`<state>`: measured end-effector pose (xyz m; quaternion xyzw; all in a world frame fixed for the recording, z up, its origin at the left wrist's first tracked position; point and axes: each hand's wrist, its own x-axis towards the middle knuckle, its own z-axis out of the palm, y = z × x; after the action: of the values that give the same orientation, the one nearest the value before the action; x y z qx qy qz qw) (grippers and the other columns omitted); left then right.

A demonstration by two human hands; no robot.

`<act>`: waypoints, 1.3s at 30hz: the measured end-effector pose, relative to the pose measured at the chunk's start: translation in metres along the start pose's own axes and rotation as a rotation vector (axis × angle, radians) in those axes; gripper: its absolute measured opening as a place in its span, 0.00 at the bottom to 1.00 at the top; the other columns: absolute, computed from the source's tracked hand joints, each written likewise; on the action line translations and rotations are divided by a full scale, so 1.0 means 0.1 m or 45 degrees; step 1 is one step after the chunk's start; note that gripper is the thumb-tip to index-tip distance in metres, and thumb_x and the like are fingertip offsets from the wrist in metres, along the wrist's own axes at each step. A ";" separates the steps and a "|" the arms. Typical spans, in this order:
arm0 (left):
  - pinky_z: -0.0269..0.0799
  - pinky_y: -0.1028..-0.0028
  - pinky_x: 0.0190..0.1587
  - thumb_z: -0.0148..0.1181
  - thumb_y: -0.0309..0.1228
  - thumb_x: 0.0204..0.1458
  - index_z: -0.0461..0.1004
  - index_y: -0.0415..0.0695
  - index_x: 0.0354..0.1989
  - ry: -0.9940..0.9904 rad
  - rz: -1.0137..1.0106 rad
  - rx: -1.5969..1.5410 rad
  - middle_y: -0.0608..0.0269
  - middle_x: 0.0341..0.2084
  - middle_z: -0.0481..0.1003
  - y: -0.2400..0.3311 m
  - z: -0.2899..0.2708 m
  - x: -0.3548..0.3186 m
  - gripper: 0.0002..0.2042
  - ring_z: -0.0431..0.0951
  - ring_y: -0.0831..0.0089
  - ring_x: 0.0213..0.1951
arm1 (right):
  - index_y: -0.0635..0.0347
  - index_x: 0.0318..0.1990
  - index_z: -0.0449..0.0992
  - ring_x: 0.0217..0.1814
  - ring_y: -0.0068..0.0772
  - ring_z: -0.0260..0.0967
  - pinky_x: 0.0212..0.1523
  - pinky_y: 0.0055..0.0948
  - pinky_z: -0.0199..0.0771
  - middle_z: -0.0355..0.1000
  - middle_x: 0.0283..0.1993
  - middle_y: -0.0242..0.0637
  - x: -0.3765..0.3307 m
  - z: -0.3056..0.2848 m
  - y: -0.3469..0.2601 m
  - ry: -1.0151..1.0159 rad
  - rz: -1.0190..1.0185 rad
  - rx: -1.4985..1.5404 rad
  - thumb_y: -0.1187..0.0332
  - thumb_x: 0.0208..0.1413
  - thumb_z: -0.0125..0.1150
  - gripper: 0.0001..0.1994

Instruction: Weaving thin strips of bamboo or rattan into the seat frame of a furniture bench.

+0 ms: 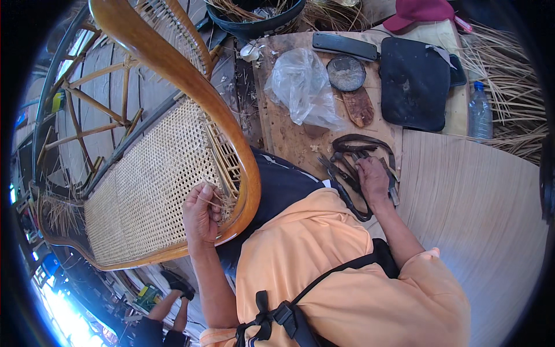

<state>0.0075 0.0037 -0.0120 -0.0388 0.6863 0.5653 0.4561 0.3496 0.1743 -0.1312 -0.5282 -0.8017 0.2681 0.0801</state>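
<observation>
A wooden chair frame [173, 69] with a woven cane seat [150, 185] lies tilted across my lap. My left hand [202, 214] pinches a thin cane strand at the seat's edge, close to the curved wooden rim. My right hand [373, 179] rests on a pile of dark metal hand tools [352, 162], pliers and cutters among them, on a worn wooden board [289, 139]. Its fingers lie over the tools; whether they grip one is unclear.
On the board lie a crumpled clear plastic bag [300, 87], a round dark tin [346, 73], a black pad [413, 84] and a flat black bar [344, 45]. A plastic bottle [480, 113], loose cane strands, a dark bowl [254, 20] and a red cap [419, 11] surround it.
</observation>
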 end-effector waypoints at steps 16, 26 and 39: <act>0.53 0.85 0.12 0.60 0.33 0.52 0.75 0.38 0.37 0.129 -0.162 0.048 0.73 0.15 0.68 0.00 0.04 0.07 0.11 0.61 0.86 0.11 | 0.63 0.37 0.70 0.45 0.47 0.65 0.45 0.42 0.66 0.68 0.40 0.45 0.33 0.25 -0.05 0.052 -0.478 -0.315 0.72 0.51 0.53 0.06; 0.65 0.76 0.22 0.58 0.34 0.51 0.79 0.38 0.32 0.199 -0.122 0.377 0.65 0.13 0.72 -0.03 0.00 0.12 0.11 0.67 0.80 0.15 | 0.57 0.44 0.63 0.20 0.14 0.56 0.19 0.14 0.55 0.61 0.25 0.27 0.38 -0.22 -1.06 -0.250 0.284 0.970 0.66 0.64 0.46 0.07; 0.56 0.81 0.18 0.62 0.33 0.49 0.78 0.38 0.30 0.166 -0.382 0.372 0.76 0.12 0.66 0.12 -0.01 0.23 0.09 0.61 0.87 0.16 | 0.64 0.43 0.67 0.21 0.18 0.62 0.21 0.16 0.62 0.70 0.31 0.33 0.57 -0.34 -1.65 -0.695 0.309 0.958 0.73 0.60 0.51 0.06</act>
<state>-0.0136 0.0176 -0.0188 -0.1105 0.7755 0.3818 0.4906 0.2065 0.1876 -0.0267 -0.4625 -0.5735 0.6759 0.0203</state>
